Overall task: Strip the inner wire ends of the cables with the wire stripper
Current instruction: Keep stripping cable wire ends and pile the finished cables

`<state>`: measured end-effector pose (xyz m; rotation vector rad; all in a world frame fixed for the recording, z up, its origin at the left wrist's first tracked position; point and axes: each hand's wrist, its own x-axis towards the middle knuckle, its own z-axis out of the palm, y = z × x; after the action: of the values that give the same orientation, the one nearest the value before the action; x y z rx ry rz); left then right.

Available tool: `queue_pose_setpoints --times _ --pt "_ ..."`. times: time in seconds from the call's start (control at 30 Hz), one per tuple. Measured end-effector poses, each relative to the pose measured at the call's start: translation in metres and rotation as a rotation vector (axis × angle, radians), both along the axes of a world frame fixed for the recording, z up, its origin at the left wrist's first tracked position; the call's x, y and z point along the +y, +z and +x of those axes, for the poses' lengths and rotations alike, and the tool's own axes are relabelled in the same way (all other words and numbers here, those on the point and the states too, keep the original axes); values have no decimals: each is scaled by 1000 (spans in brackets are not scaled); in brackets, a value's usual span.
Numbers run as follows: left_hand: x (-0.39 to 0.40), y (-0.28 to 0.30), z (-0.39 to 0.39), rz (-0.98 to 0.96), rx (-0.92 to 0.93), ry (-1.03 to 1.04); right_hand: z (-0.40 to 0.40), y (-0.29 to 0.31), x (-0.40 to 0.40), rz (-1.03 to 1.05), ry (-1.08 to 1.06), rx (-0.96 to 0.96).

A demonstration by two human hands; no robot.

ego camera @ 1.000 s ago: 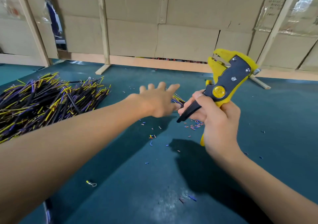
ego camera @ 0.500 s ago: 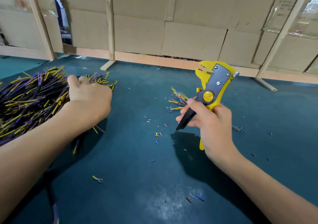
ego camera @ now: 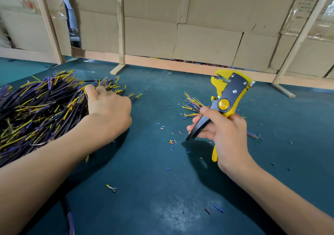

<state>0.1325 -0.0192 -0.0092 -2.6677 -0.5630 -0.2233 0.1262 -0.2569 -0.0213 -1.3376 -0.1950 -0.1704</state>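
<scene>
My left hand (ego camera: 108,111) has its fingers curled down into the near edge of the big cable pile (ego camera: 39,111), thumb and forefinger closing on cable ends there, though I cannot tell whether a single cable is pinched yet because the knuckles hide the tips. A second ago that same hand was stretched out flat toward the small bundle of finished cables (ego camera: 192,103) in the middle of the mat; half a second ago it had swung across onto the pile, and now it has dug in deeper. I read that as one cable dropped off and the next one being fetched. My right hand (ego camera: 227,135) is wrapped around the handles of the wire stripper (ego camera: 227,97), fingers clamped on the yellow and black grips, head pointing up and away, nothing in its mouth; it has barely moved, only drifted slightly. Around both hands the dark green mat (ego camera: 144,207) is dotted with tiny insulation offcuts (ego camera: 171,141), and a lone ring terminal (ego camera: 112,188) lies near me. The pile on the left looks far larger than the stripped bundle, so I judge most of the job remains.
</scene>
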Motion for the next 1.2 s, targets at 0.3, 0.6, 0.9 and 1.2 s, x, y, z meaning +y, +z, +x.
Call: queue_pose_setpoints --times 0.3,0.6,0.9,1.2 --pt "16 -4 -2 -7 -70 -132 4 -2 -2 22 -14 72" --pt "24 0 -1 -126 -331 -156 2 -3 -2 8 13 63" --pt "19 12 -6 -335 -605 -360 4 -4 -3 60 78 56" --pt "-18 3 -25 -726 -590 -1066 9 2 -6 165 255 82"
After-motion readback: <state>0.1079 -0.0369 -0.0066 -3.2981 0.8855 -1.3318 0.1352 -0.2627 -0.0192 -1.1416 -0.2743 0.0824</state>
